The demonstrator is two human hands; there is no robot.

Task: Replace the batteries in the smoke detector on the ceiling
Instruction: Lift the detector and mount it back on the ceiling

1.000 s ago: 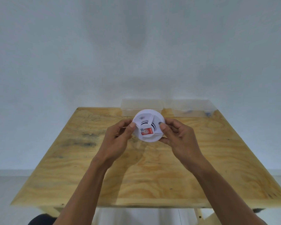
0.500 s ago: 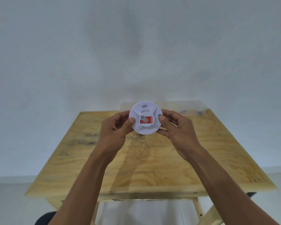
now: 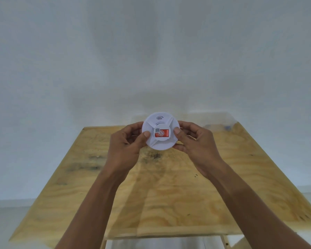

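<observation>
**ply_guy:** Two hands on it, both arms coming up from the bottom of the frame. Left hand [image 3: 126, 141] and right hand [image 3: 196, 141] are curled round opposite edges of the smoke detector [image 3: 161, 132], thumbs laid on its face, the other fingers wrapped behind where I can't see them. It's held up in the air at frame centre, above the table [image 3: 169, 194], not touching it.

**sparky_dave:** So what step is that?

**ply_guy:** My guess: it's off the ceiling and being handled to get at the battery bay. No batteries in sight, so whether the swap is done I can't tell. Next move probably needs a twist or a flip, one hand bracing the rim while the other turns.

**sparky_dave:** What's it made of?

**ply_guy:** Smooth white plastic disc, raised ribs radiating from a round hub, curved slots, and a red sticker [image 3: 162, 133] in the middle. Looks light and a bit slippery. Table's bare plywood, swirly grain, dark smudges. Further back, upper right of the tabletop, there's a clear plastic box [image 3: 221, 118], contents too blurry to name. Behind all that, a plain white wall [image 3: 151, 51].
</observation>
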